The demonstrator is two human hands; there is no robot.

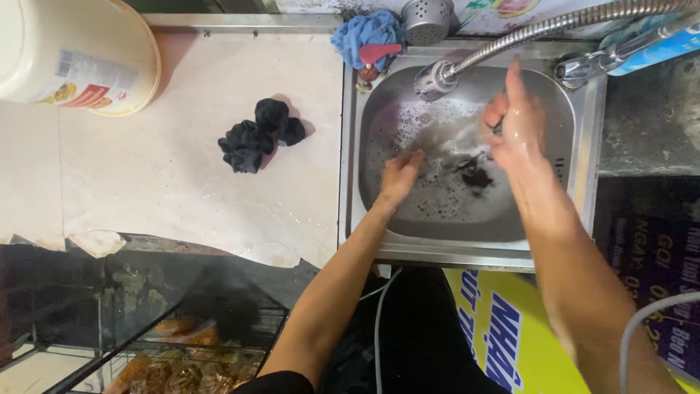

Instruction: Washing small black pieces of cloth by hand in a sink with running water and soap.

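Both my hands are inside a steel sink point(583, 175) holding foamy water. My left hand point(399, 175) reaches down into the basin with fingers curled near the bottom; whether it grips anything I cannot tell. My right hand point(518, 124) is raised, wet, fingers together and pointing up, close under the flexible metal tap hose point(510, 40) and its spray head point(434, 80). A small dark wet cloth point(475, 175) lies in the water between the hands.
A pile of black wet cloth pieces point(255, 136) lies on the pale counter point(168, 182) left of the sink. A big white bucket point(80, 51) stands at the far left. A blue rag point(364, 33) and metal strainer cup point(426, 18) sit behind the sink.
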